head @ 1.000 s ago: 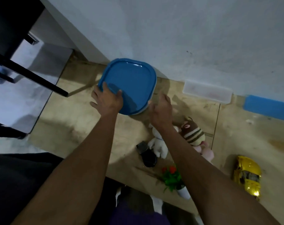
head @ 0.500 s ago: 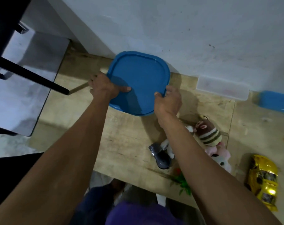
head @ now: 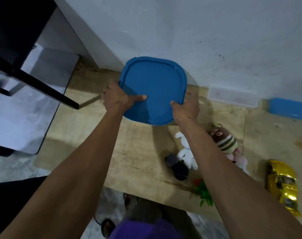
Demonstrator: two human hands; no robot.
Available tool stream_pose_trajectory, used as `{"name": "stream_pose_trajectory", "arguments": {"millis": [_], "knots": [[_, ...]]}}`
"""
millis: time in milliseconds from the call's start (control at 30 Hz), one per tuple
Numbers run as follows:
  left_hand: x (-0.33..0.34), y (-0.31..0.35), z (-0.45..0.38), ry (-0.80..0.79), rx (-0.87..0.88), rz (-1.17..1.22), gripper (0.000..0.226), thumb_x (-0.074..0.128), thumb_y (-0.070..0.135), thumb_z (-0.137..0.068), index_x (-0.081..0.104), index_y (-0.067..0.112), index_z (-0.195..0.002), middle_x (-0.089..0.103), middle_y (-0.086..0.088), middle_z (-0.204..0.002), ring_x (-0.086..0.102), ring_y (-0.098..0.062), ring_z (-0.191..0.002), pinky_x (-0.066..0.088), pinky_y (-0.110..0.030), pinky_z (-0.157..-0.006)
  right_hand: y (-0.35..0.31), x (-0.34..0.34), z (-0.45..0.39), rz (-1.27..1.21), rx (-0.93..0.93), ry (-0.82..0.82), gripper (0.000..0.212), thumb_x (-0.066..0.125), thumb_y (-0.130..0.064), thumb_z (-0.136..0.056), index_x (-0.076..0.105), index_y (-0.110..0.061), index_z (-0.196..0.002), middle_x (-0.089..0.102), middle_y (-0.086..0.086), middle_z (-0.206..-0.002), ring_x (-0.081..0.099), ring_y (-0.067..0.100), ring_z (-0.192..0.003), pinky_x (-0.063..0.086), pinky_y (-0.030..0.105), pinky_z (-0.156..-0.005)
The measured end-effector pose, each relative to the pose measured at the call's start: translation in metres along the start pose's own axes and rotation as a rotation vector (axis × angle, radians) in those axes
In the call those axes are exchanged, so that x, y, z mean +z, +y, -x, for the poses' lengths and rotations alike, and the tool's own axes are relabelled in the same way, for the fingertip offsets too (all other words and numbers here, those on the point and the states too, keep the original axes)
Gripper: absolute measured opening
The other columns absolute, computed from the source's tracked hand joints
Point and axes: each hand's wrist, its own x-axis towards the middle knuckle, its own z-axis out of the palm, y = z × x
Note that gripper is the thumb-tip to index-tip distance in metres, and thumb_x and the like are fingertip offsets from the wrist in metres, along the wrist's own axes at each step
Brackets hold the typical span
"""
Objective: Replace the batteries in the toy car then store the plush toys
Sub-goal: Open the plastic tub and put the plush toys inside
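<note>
Blue plastic, the lid point(head: 153, 90) sits between your two hands near the desk's point(head: 98, 135) back edge, against the wall. Your left hand point(head: 119, 99) closes on its left rim, thumb on top; your right hand point(head: 186, 107) closes its grip on the right rim. Plush toys point(head: 222, 140) lie toward the front edge, with the yellow toy car point(head: 283, 185) at the right end.

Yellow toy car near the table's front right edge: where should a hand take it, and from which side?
Judging by its pose, grip the glossy yellow toy car across its two long sides at mid-body, coming from above. It lies lengthwise toward the front edge of the wooden table, with bare table on either flank, so fingers likely fit there.
</note>
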Motion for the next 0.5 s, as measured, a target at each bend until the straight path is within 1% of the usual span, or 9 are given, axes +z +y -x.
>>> {"name": "stream_pose_trajectory", "arguments": {"millis": [67, 133, 200, 267, 333, 400, 500], "knots": [[-0.008, 0.0, 0.016, 0.009, 0.033, 0.048, 0.128, 0.09, 0.071, -0.039, 0.039, 0.02, -0.144, 0.047, -0.01, -0.145, 0.036, -0.035, -0.139, 0.043, -0.056, -0.108, -0.003, -0.008, 0.009, 0.031, -0.047, 0.03, 0.055, 0.071, -0.016, -0.083, 0.047, -0.022, -0.132, 0.056, 0.008, -0.128, 0.063, 0.022, -0.103, 0.059, 0.042, -0.087], [-0.016, -0.009, 0.036, 0.024, 0.05, 0.083, 0.129, 0.088, 0.075, -0.035, 0.04, 0.023, -0.143, 0.049, -0.008, -0.142, 0.042, -0.034, -0.134, 0.047, -0.057, -0.103, 0.001, -0.017, 0.027, 0.048, -0.095, 0.043, 0.055, 0.071, -0.017, -0.084, 0.047, -0.021, -0.133, 0.055, 0.008, -0.127, 0.062, 0.022, -0.103, 0.059, 0.04, -0.087], [-0.022, -0.027, 0.061, 0.045, 0.063, 0.076, 0.129, 0.085, 0.079, -0.036, 0.04, 0.023, -0.144, 0.05, -0.009, -0.14, 0.047, -0.035, -0.131, 0.05, -0.058, -0.1, 0.011, -0.025, 0.053, 0.05, -0.153, 0.036, 0.055, 0.071, -0.017, -0.085, 0.046, -0.021, -0.134, 0.054, 0.009, -0.123, 0.06, 0.022, -0.103, 0.056, 0.036, -0.084], [-0.028, -0.053, 0.086, 0.078, 0.062, 0.042, 0.127, 0.084, 0.079, -0.039, 0.04, 0.023, -0.143, 0.05, -0.011, -0.139, 0.048, -0.037, -0.13, 0.05, -0.058, -0.099, 0.027, -0.028, 0.083, 0.076, -0.198, 0.021, 0.054, 0.073, -0.021, -0.084, 0.047, -0.022, -0.131, 0.055, 0.009, -0.118, 0.059, 0.023, -0.102, 0.054, 0.038, -0.084], [-0.031, -0.082, 0.108, 0.079, 0.044, -0.005, 0.121, 0.085, 0.078, -0.041, 0.04, 0.023, -0.14, 0.049, -0.014, -0.134, 0.047, -0.039, -0.127, 0.05, -0.058, -0.098, 0.049, -0.023, 0.11, 0.118, -0.175, 0.003, 0.053, 0.075, -0.024, -0.082, 0.047, -0.021, -0.128, 0.057, 0.009, -0.115, 0.06, 0.025, -0.103, 0.054, 0.042, -0.084], [-0.032, -0.114, 0.123, 0.054, 0.026, -0.052, 0.121, 0.084, 0.079, -0.041, 0.04, 0.024, -0.139, 0.049, -0.015, -0.13, 0.049, -0.039, -0.123, 0.052, -0.057, -0.093, 0.07, -0.014, 0.136, 0.178, -0.134, -0.03, 0.053, 0.075, -0.025, -0.083, 0.047, -0.02, -0.127, 0.056, 0.007, -0.118, 0.058, 0.024, -0.107, 0.054, 0.041, -0.086], [-0.029, -0.158, 0.13, 0.0, 0.006, -0.108, 0.122, 0.08, 0.085, -0.036, 0.04, 0.023, -0.134, 0.051, -0.016, -0.124, 0.057, -0.04, -0.112, 0.057, -0.055, -0.084, 0.096, 0.003, 0.161, 0.266, -0.075, -0.068, 0.051, 0.075, -0.024, -0.083, 0.048, -0.021, -0.126, 0.054, 0.004, -0.12, 0.057, 0.023, -0.11, 0.053, 0.04, -0.089]]}}
